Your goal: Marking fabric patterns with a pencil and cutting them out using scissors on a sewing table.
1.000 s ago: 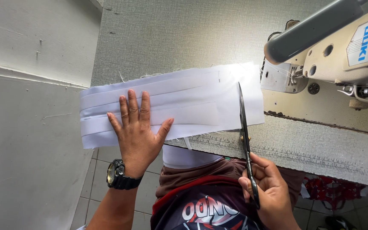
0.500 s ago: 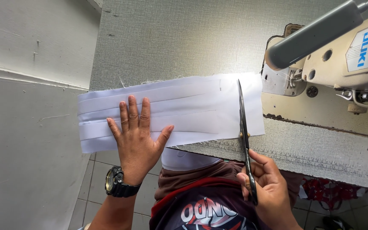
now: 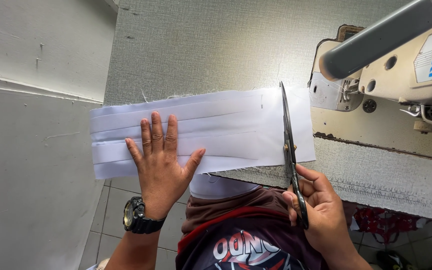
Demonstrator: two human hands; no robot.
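**Scissors laid across white fabric at the sewing bench**

My left hand [image 3: 162, 160] lies flat on a strip of white pleated fabric [image 3: 226, 127], fingers [image 3: 156, 132] spread and open, palm pressing the cloth against the grey textured bench [image 3: 201, 50]. I wear a black wristwatch [image 3: 137, 216] on that wrist. The fabric runs crosswise along the near edge of the bench, its left end reaching past the bench edge toward the pale wall [image 3: 31, 150], its right end stopping just beside the base of the sewing machine [image 3: 401, 55].

My right hand [image 3: 321, 215] is closed around the handles of a pair of black scissors [image 3: 290, 150], gripping them below the bench edge. The blades point away from me and lie across the fabric near its right end, from the near edge to the far edge; the two blades look nearly together, and whether cloth sits between them I cannot tell.

The cream-coloured sewing machine stands at the right on the bench, its grey arm angled over a metal plate [image 3: 328, 95]. Loose threads fray from the far edge of the fabric. Below the bench, my dark printed shirt [image 3: 241, 235] and the tiled floor [image 3: 106, 220] show.
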